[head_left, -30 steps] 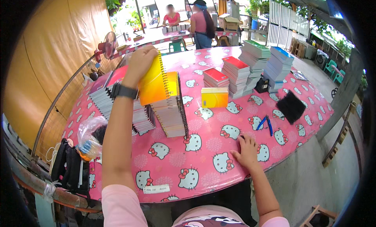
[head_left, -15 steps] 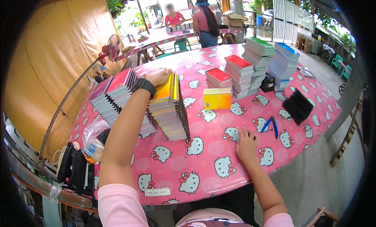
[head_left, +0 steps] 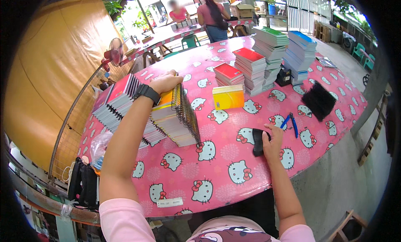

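Note:
My left hand (head_left: pixel 168 82) is over the far end of a tall stack of yellow-covered spiral notebooks (head_left: pixel 173 121), its fingers curled on the top ones by their black coils. Its fingertips are partly hidden. On the right, my right hand (head_left: pixel 273 142) is at a small black curved object (head_left: pixel 257 142), with the thumb across it and the index finger stretched out. The other fingers are hidden; the object's kind does not show. Blue-handled pliers (head_left: pixel 291 125) lie just beyond that hand.
Red and purple spiral notebooks (head_left: pixel 119 91) stand at left. Across the table are a yellow pad stack (head_left: pixel 228 98), red stacks (head_left: pixel 250 66), a green stack (head_left: pixel 269 45), a blue stack (head_left: pixel 300 54) and black coils (head_left: pixel 319 101). A black bag (head_left: pixel 85 183) is at the near left. Two people work behind.
My right hand has turned and shifted slightly right and up, uncovering the black object. The coils under my left hand look more fanned out. The view has tilted slightly.

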### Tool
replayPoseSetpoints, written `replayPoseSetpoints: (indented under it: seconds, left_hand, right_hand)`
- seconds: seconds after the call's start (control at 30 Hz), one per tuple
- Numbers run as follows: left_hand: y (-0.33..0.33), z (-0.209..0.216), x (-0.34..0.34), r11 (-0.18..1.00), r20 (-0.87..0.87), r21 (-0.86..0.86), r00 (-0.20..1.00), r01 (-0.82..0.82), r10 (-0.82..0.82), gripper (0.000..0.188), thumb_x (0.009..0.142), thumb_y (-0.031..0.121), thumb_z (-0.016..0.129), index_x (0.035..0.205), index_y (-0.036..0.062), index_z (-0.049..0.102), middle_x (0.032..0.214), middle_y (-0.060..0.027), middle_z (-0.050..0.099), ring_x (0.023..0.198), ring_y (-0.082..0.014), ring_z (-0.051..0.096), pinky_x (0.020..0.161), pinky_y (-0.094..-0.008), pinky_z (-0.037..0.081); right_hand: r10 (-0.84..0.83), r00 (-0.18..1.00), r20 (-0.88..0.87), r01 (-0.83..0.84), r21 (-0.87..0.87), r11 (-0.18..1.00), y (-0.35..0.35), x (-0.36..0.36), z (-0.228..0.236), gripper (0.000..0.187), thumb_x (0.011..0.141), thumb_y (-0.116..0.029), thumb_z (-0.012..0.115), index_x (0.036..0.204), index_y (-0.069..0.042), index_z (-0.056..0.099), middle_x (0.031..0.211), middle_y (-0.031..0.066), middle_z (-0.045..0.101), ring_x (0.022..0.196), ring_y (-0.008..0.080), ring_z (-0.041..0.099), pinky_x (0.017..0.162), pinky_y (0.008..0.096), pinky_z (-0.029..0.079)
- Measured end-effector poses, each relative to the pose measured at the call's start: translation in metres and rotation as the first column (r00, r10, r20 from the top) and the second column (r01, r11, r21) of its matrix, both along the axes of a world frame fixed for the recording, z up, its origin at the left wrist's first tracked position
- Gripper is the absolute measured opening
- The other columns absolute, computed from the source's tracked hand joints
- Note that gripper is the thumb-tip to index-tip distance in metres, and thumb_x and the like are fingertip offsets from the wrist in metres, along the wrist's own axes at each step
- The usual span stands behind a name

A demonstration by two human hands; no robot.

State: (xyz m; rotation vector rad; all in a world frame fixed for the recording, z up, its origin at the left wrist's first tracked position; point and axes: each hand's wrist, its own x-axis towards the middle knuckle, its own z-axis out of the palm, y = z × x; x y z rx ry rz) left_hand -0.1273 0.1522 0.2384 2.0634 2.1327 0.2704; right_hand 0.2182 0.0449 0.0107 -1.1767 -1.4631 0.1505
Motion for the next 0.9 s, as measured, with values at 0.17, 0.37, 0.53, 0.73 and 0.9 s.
replayPoseSetpoints:
  seconds: [0.17,0.37,0.53,0.73,0.9]
  left_hand:
    - [-0.009,0.012,0.021,0.993,-0.32,0.001,0.941,-0.115,0.109,0.067,0.079,0.051,0.044,0.126,0.0043,0.045,0.132,-0.0163,0.045,0.126,-0.0342,0.037,0.101,-0.0628,0.011]
    - [-0.044,-0.004,0.14,0.556,-0.513,0.624,0.825,0.548,-0.238,0.025,0.08,0.024,0.057,0.097,0.0064,0.062,0.099,-0.0098,0.06,0.095,-0.0241,0.055,0.078,-0.0437,0.043]
    - [0.002,-0.125,0.187,0.59,-0.153,0.711,0.904,0.381,-0.4,0.02,0.076,0.008,0.052,0.093,0.0061,0.063,0.095,-0.01,0.061,0.095,-0.0265,0.056,0.082,-0.0386,0.044]
    - [0.066,-0.2,0.145,0.672,-0.16,0.7,0.97,0.242,-0.182,0.026,0.078,0.014,0.057,0.104,0.0104,0.06,0.106,-0.0068,0.059,0.102,-0.0235,0.053,0.088,-0.0383,0.04]
    - [0.08,-0.203,0.138,0.697,-0.089,0.682,0.971,0.222,-0.223,0.018,0.076,0.015,0.062,0.093,0.01,0.065,0.097,-0.0055,0.062,0.093,-0.0234,0.057,0.082,-0.0365,0.041]
  right_hand:
    - [0.003,0.999,-0.035,-0.004,-0.011,1.0,-0.002,-0.004,0.0,0.024,0.072,-0.005,0.057,0.096,-0.005,0.058,0.097,0.0098,0.058,0.095,0.0277,0.048,0.088,0.0376,0.037]
    - [-0.018,0.998,-0.065,0.018,0.006,1.0,0.0,0.002,-0.001,0.024,0.071,-0.004,0.057,0.094,-0.005,0.059,0.095,0.0102,0.058,0.094,0.0281,0.048,0.086,0.0376,0.037]
    - [-0.039,0.996,-0.074,0.04,0.01,0.999,0.004,0.005,-0.005,0.022,0.07,-0.002,0.056,0.092,-0.005,0.058,0.093,0.0114,0.058,0.092,0.0289,0.049,0.085,0.0383,0.038]
    - [-0.032,0.998,-0.061,0.034,0.023,0.999,0.01,0.007,-0.005,0.023,0.068,0.001,0.054,0.09,-0.004,0.058,0.092,0.0111,0.058,0.091,0.0295,0.049,0.084,0.0385,0.039]
    - [-0.028,0.999,-0.034,0.028,0.02,0.999,0.013,0.011,-0.008,0.023,0.069,0.003,0.054,0.09,-0.005,0.058,0.093,0.0096,0.058,0.091,0.0268,0.049,0.082,0.0353,0.039]
